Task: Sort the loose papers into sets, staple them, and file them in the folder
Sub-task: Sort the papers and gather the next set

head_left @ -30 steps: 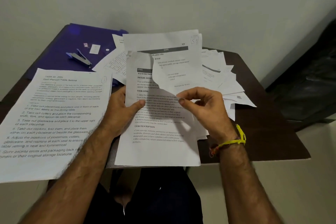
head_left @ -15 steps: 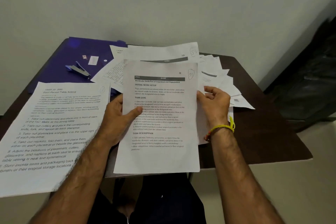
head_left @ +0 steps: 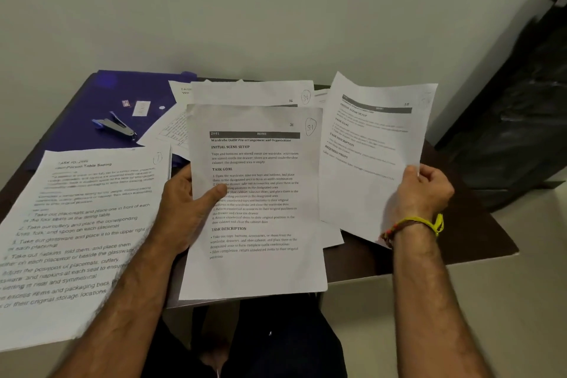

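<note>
My left hand (head_left: pixel 187 205) grips the left edge of a printed sheet headed "Wardrobe Outfit" (head_left: pixel 260 267), thumb on top of the text. My right hand (head_left: pixel 425 190) pinches the lower right edge of a second printed sheet (head_left: pixel 371 163), lifted and tilted at the right. A blue folder (head_left: pixel 92 101) lies at the back left of the dark table (head_left: pixel 466 242). On the folder rests a blue and grey stapler (head_left: pixel 115 126). More loose papers (head_left: pixel 245 93) lie fanned behind the held sheets.
A large-print sheet about table setting (head_left: pixel 76 239) hangs over the table's front left edge. A small staple box (head_left: pixel 141 108) sits on the folder. A pale wall stands behind, and a dark object (head_left: pixel 521 120) fills the right side.
My right hand has pulled one sheet out from the stack and carried it up and to the right. My left hand keeps its grip on the wardrobe sheet.
</note>
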